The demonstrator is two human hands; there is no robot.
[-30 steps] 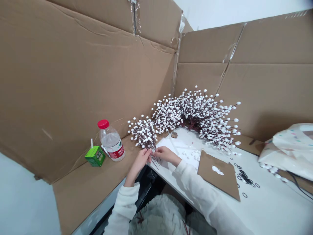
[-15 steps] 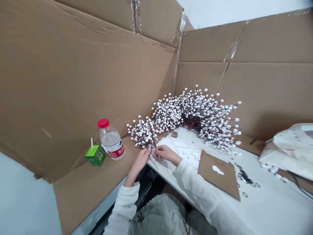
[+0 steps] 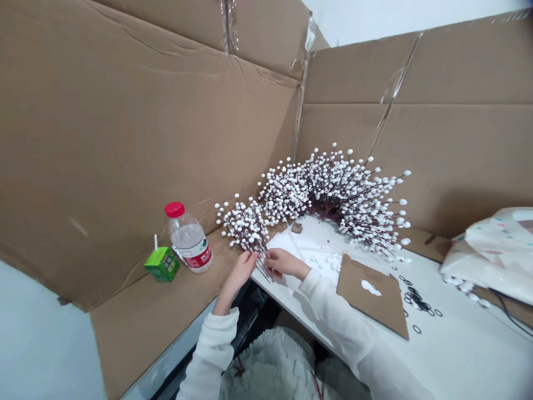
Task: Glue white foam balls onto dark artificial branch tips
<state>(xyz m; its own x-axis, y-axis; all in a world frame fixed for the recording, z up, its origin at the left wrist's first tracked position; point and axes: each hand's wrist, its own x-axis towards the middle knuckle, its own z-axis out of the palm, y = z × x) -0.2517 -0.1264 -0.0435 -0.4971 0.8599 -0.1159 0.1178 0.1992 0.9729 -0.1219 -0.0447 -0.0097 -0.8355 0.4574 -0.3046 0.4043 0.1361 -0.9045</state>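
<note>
The left hand (image 3: 241,272) is closed around the dark stems (image 3: 263,269) of a small bunch of white-berried twigs (image 3: 245,226), and the stem ends poke out below the fingers. The right hand (image 3: 285,264) sits just beside it, its fingers curled in toward the same stems; whether they pinch them, I cannot tell. The bunch rises above and ahead of the hands.

Just past the bunch, a large arc of berried sprays (image 3: 333,191) leans against the cardboard wall (image 3: 449,155) and spreads to the right of the hands. To the left of the left hand, a red-capped water bottle (image 3: 189,241) stands on a cardboard sheet (image 3: 154,333), with a green juice box (image 3: 162,264) near it. To the right of the right hand, a brown cardboard square (image 3: 370,294) with a white patch lies on the bench (image 3: 466,355), and black rubber rings (image 3: 416,297) are scattered just beyond it. Further right is a crumpled patterned bag (image 3: 487,255).
</note>
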